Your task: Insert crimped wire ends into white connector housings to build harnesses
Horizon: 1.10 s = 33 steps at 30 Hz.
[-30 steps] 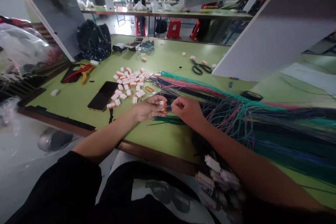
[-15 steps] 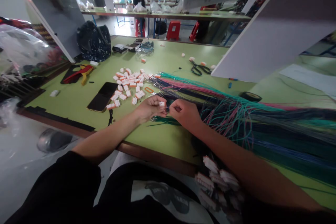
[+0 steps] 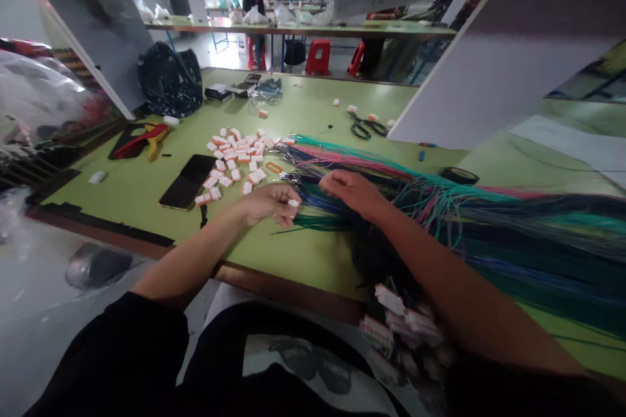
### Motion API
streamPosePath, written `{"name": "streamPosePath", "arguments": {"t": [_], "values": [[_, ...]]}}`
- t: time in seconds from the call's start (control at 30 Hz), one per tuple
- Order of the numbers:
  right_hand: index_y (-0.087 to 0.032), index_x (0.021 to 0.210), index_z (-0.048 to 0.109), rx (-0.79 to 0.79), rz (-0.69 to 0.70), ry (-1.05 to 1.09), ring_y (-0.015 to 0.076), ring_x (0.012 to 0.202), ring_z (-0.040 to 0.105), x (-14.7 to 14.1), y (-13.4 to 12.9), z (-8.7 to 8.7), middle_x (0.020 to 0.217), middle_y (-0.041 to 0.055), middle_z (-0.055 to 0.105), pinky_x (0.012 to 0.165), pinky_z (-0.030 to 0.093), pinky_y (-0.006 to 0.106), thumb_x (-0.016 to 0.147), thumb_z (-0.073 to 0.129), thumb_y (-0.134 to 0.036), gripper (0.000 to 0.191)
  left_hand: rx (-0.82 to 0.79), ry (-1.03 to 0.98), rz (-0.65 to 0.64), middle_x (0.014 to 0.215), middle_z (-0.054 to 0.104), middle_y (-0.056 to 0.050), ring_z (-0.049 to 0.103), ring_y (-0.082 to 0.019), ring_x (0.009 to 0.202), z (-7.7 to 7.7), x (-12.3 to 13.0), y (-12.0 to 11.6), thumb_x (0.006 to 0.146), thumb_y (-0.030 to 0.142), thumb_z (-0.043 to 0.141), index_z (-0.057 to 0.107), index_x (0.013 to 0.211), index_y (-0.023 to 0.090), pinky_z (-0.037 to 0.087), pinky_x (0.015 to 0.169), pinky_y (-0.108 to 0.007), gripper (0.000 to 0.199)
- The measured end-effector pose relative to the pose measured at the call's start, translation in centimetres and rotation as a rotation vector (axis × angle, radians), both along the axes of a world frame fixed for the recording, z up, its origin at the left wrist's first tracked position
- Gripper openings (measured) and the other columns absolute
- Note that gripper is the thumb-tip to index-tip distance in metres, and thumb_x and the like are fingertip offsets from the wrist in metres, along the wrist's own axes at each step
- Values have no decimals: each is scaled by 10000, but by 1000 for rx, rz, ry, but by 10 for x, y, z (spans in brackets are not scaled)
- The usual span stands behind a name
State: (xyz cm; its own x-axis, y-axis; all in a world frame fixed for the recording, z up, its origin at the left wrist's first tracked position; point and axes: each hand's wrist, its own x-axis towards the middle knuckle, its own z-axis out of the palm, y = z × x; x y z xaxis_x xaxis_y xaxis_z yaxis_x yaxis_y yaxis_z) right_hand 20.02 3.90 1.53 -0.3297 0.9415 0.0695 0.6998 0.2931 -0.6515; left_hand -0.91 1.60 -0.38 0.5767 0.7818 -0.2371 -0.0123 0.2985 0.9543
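Observation:
My left hand (image 3: 268,204) pinches a small white connector housing (image 3: 293,204) between thumb and fingers, above the green table. To its right, my right hand (image 3: 355,194) hovers over the bundle of thin wires (image 3: 317,201); its fingers stretch leftward, and nothing shows in them. Bare metal ends of the dark wires (image 3: 288,177) lie between the two hands. Beyond my left hand spreads a pile of white and orange connector housings (image 3: 237,155), with an orange ring-shaped piece (image 3: 274,167) beside it.
A phone (image 3: 188,182) lies left of the pile, near red and yellow pliers (image 3: 147,139). Black-handled cutters (image 3: 366,125) and a tape roll (image 3: 458,175) lie farther back. Teal and pink wires (image 3: 440,192) run right. Wired connectors (image 3: 396,319) hang at the front edge below my right forearm.
My right hand has come away from the connector housing, moving up over the wires with its fingers straighter. My left hand has shifted slightly left and down, still holding the housing.

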Motion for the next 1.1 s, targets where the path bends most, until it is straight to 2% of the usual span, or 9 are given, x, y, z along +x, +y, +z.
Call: {"name": "streamPosePath", "arguments": {"t": [0.07, 0.17, 0.27, 0.5, 0.57, 0.7, 0.83, 0.97, 1.1], "values": [[-164, 772, 638, 79, -67, -179, 156, 718, 574, 6, 7, -2, 799, 44, 673, 634, 373, 252, 782, 481, -308, 214, -19, 99, -67, 585, 601, 38, 590, -85, 489, 4, -6, 0, 522, 243, 828, 536, 775, 119, 489, 512, -213, 405], [-173, 810, 657, 121, -29, -459, 187, 807, 586, 4, 9, -9, 883, 70, 686, 614, 346, 256, 774, 502, -246, 175, -31, 177, -135, 589, 599, 34, 595, -93, 503, 6, -8, 0, 559, 232, 803, 535, 790, 123, 494, 518, -225, 370], [-174, 784, 651, 127, -18, -570, 192, 811, 588, -2, 7, -14, 881, 78, 684, 585, 322, 258, 773, 485, -205, 170, -31, 181, -141, 592, 597, 36, 592, -90, 506, 5, -8, 1, 576, 225, 791, 533, 794, 130, 494, 522, -225, 351], [-179, 675, 592, 25, -185, -278, 142, 644, 552, 7, 13, -11, 697, 31, 654, 585, 350, 244, 695, 514, -196, 83, -68, 48, -28, 626, 590, 31, 598, -79, 552, -1, -7, 5, 594, 146, 774, 551, 793, 126, 499, 569, -219, 300], [-181, 687, 569, -48, -152, -52, 116, 581, 531, 6, 11, -10, 661, 8, 638, 585, 374, 238, 696, 504, -215, 74, -87, 7, 12, 627, 591, 26, 603, -84, 564, -3, -5, 5, 623, 135, 756, 550, 814, 123, 499, 578, -223, 281], [-179, 759, 592, -154, 62, 353, 86, 530, 492, -3, -1, -7, 656, -22, 619, 567, 401, 230, 680, 571, -331, 172, -113, -128, 95, 633, 603, 32, 609, -78, 570, -6, 1, 5, 639, 122, 747, 548, 875, 129, 497, 601, -214, 308], [-173, 692, 630, -91, 178, 335, 96, 581, 509, -13, -13, 0, 654, -11, 620, 567, 391, 227, 649, 601, -355, 190, -105, -265, 73, 638, 621, 35, 617, -78, 583, -8, 5, 4, 583, 109, 780, 553, 871, 132, 499, 616, -205, 367], [-179, 596, 580, 12, 126, 247, 84, 520, 463, -15, -17, 2, 573, -21, 576, 530, 369, 221, 629, 565, -277, 105, -112, -325, 84, 631, 633, 38, 625, -87, 576, -8, 6, 5, 515, 103, 810, 564, 854, 133, 509, 594, -200, 420], [-191, 563, 534, 116, 84, 196, 86, 496, 449, -14, -18, -1, 532, -27, 544, 515, 366, 221, 618, 542, -252, 83, -121, -348, 100, 633, 631, 44, 636, -87, 579, -8, 5, 4, 523, 77, 791, 569, 851, 131, 522, 608, -197, 399]]}}
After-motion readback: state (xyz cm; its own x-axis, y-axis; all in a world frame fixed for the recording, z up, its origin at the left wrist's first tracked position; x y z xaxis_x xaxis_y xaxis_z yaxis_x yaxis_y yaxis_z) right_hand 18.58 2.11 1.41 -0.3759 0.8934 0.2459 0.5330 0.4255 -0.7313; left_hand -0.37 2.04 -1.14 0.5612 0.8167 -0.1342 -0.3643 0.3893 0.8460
